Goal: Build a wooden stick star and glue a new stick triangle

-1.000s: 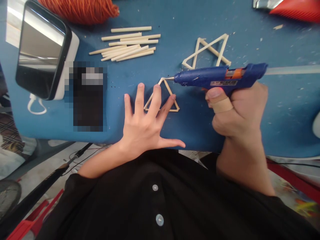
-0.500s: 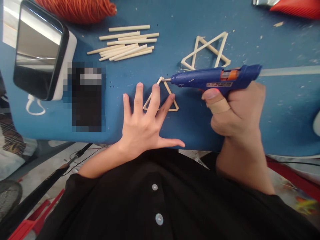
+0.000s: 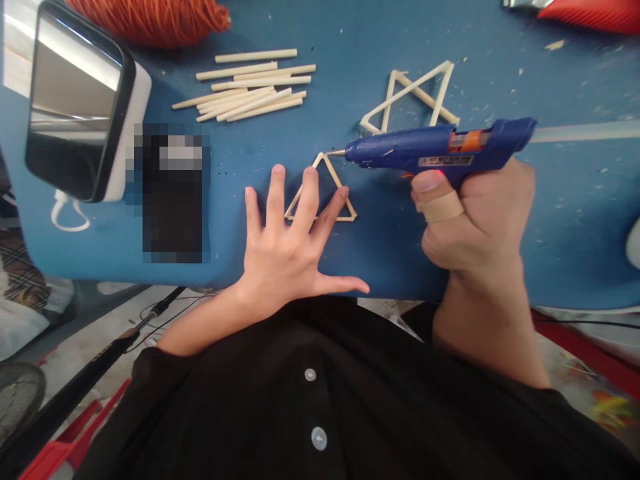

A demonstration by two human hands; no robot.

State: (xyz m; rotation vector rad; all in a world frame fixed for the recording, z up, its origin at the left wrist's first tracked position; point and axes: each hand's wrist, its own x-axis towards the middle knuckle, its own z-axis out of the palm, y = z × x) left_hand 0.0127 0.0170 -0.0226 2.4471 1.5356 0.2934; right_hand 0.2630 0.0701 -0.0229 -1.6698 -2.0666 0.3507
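Observation:
My left hand (image 3: 285, 250) lies with fingers spread over a small triangle of wooden sticks (image 3: 332, 171), two fingertips resting on its sides. My right hand (image 3: 470, 213) is wrapped round the handle of a blue glue gun (image 3: 400, 149), a tan bandage on one finger. The metal nozzle points left, at the triangle's top corner. Behind the glue gun lies a star-shaped stick frame (image 3: 390, 105), its lower part partly hidden. A pile of loose wooden sticks (image 3: 255, 93) sits further left.
A white device with a dark screen (image 3: 77, 100) stands at the left, beside a blurred dark object (image 3: 173, 207). Orange yarn (image 3: 155, 20) lies at the back left, a red item (image 3: 590, 13) at the back right. The blue table's (image 3: 575, 267) near edge runs before me.
The glue gun in my right hand has shifted slightly right and tilted a little, its nozzle drawn slightly from the triangle's top corner. My left hand stays nearly still.

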